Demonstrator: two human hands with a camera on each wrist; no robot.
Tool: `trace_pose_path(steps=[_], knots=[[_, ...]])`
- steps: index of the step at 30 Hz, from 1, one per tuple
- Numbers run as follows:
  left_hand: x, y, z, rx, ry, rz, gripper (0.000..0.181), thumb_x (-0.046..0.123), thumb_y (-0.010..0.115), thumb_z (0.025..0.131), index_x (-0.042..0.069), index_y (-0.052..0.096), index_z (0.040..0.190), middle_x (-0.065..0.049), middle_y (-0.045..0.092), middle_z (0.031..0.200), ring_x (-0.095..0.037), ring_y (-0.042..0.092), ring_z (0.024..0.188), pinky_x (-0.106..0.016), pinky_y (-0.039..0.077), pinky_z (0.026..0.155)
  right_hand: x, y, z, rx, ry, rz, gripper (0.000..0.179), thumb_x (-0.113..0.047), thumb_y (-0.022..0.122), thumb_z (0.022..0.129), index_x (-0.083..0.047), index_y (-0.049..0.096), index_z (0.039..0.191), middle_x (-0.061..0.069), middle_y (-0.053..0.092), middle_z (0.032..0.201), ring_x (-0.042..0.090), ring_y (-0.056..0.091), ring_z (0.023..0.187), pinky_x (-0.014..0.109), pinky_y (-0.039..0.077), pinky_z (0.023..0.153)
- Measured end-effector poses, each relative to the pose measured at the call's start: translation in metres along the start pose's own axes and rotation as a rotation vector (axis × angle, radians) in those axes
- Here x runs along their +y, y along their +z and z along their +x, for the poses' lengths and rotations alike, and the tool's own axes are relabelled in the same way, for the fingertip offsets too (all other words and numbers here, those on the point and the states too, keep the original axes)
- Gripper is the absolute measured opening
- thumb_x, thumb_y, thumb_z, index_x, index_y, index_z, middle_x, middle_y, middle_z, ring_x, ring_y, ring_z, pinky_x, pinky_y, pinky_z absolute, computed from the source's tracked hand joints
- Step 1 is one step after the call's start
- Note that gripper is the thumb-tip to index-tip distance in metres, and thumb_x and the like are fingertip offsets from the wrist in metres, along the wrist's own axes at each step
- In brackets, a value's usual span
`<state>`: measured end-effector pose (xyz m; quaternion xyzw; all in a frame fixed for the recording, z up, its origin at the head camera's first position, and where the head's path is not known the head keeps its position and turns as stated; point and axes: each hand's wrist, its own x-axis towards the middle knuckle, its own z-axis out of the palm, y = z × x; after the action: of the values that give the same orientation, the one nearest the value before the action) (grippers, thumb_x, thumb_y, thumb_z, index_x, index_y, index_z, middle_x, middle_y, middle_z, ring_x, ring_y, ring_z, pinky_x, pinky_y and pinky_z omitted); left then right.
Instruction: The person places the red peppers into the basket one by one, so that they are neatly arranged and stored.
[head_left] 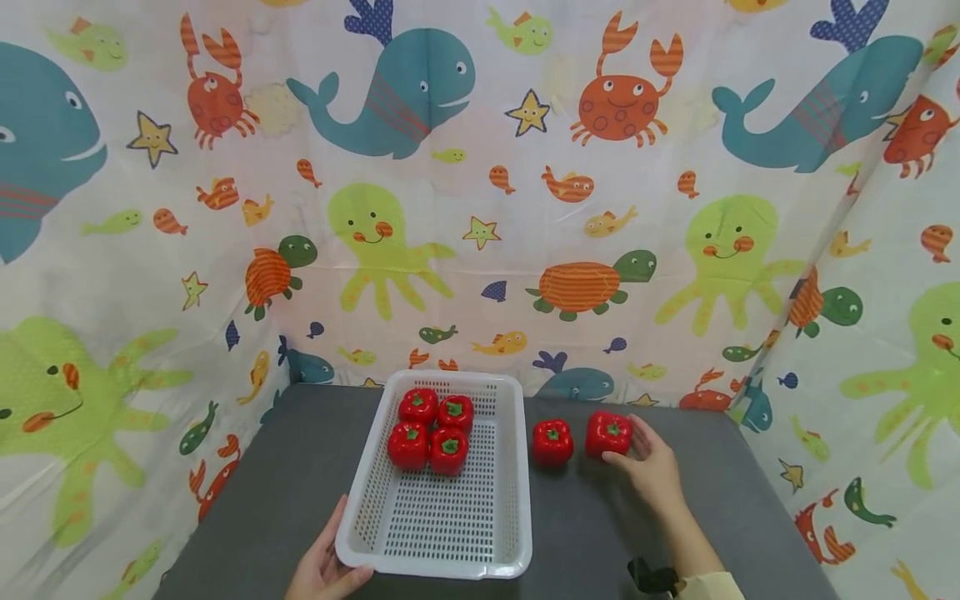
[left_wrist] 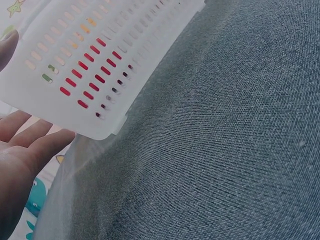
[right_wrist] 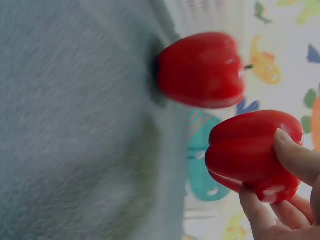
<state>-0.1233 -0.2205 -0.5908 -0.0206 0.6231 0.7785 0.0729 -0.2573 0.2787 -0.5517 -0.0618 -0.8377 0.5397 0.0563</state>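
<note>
My right hand holds a red bell pepper between thumb and fingers, right of the basket. The right wrist view shows this held pepper raised off the grey surface. A second red bell pepper sits on the surface between it and the white basket. Several red peppers with green stems are grouped in the basket's far left part. My left hand touches the basket's near left corner. Its fingers lie fairly straight along the side wall, with the thumb around the corner.
The grey cloth-covered table extends on both sides of the basket. A curtain printed with sea animals hangs behind the table and along its sides. A dark object is at the right wrist, beside a pale sleeve.
</note>
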Motion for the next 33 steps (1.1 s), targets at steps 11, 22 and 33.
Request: trace_pose_path(steps=[11,22,33], knots=[[0.001,0.0,0.002,-0.002,-0.007,0.014,0.108,-0.005,0.075,0.084,0.016,0.007,0.164,-0.018,0.019,0.167,-0.047,0.029,0.146,-0.042,0.056,0.099,-0.059,0.013,-0.04,0.049,-0.076,0.063,0.081,-0.035,0.082,0.085,-0.018,0.043,0.153,0.011,0.045,0.156,0.036,0.045,0.142,0.045,0.054,0.1],[0.001,0.001,0.001,0.028,0.024,0.031,0.104,-0.007,0.076,0.083,0.015,0.013,0.163,-0.019,0.024,0.165,-0.048,0.032,0.145,-0.041,0.057,0.097,-0.094,0.048,-0.072,0.019,-0.117,0.096,0.081,-0.037,0.087,0.078,-0.022,0.049,0.147,0.008,0.05,0.152,0.038,0.051,0.137,0.052,0.056,0.098],[0.0,0.002,-0.002,0.028,0.013,0.03,0.106,-0.004,0.077,0.083,0.015,0.009,0.164,-0.02,0.022,0.166,-0.049,0.03,0.146,-0.041,0.056,0.098,-0.118,0.091,-0.091,-0.058,-0.161,0.152,0.079,-0.024,0.09,0.075,-0.022,0.052,0.145,0.011,0.066,0.132,0.032,0.066,0.112,0.044,0.063,0.086]])
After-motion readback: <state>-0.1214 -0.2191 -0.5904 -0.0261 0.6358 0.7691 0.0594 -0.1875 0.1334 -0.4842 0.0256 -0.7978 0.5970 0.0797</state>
